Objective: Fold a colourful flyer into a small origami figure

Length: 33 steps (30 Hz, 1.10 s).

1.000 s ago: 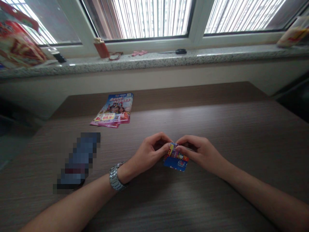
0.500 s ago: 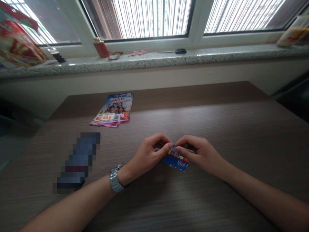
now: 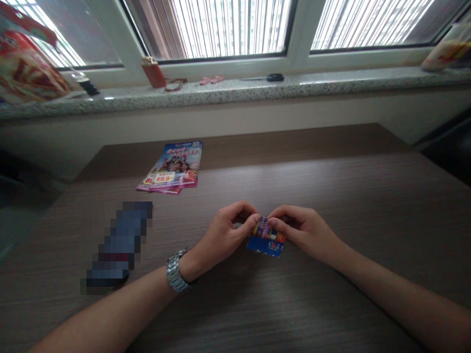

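Between my two hands is a small folded flyer (image 3: 265,246), blue along its lower part with colourful print above. My left hand (image 3: 230,226) pinches its upper left edge between thumb and fingers, and a metal watch (image 3: 178,271) circles that wrist. The upper right edge sits in the pinch of my right hand (image 3: 302,224), thumb in front. My fingers hide part of the paper's top. Farther back on the table (image 3: 331,196) lies a stack of printed flyers (image 3: 176,166), slightly fanned.
Left of my forearm is a pixelated dark oblong thing (image 3: 119,245). On the stone windowsill (image 3: 228,93) stand a red-brown box-like thing (image 3: 153,73) with a cord, a dark-handled tool (image 3: 275,77), and colourful bags (image 3: 31,63) at the left.
The small flyer has turned slightly and shifted a little left, and more of its printed face shows. My left fingers have drawn slightly left; the stack stays put.
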Each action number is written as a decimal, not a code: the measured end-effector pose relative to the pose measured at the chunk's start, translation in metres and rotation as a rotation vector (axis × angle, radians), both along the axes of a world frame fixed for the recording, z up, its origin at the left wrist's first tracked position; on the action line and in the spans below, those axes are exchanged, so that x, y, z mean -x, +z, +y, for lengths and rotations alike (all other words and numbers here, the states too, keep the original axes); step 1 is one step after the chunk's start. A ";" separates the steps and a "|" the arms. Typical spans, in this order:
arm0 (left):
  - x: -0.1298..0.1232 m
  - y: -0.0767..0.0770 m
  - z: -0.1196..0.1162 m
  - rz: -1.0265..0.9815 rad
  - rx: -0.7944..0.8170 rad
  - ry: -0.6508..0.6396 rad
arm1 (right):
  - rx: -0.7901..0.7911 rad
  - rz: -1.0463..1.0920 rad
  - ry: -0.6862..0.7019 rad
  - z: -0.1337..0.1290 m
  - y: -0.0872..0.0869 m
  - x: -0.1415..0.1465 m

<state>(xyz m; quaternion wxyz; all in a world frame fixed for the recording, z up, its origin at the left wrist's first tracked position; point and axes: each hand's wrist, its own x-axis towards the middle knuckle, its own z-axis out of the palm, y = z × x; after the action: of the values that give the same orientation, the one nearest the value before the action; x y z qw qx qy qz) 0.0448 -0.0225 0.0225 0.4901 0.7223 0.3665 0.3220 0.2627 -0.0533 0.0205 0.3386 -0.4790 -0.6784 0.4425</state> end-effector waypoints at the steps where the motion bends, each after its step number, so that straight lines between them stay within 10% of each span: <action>1: 0.000 0.000 -0.001 0.010 -0.015 -0.001 | -0.012 -0.014 0.000 0.000 0.000 0.000; 33: 0.001 -0.002 0.002 0.097 -0.089 -0.052 | -0.057 -0.103 -0.037 0.002 0.001 0.000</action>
<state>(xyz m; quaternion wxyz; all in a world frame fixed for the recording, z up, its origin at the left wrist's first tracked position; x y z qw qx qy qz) 0.0436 -0.0209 0.0201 0.4472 0.7674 0.3565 0.2898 0.2626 -0.0511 0.0211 0.3248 -0.5039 -0.6983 0.3911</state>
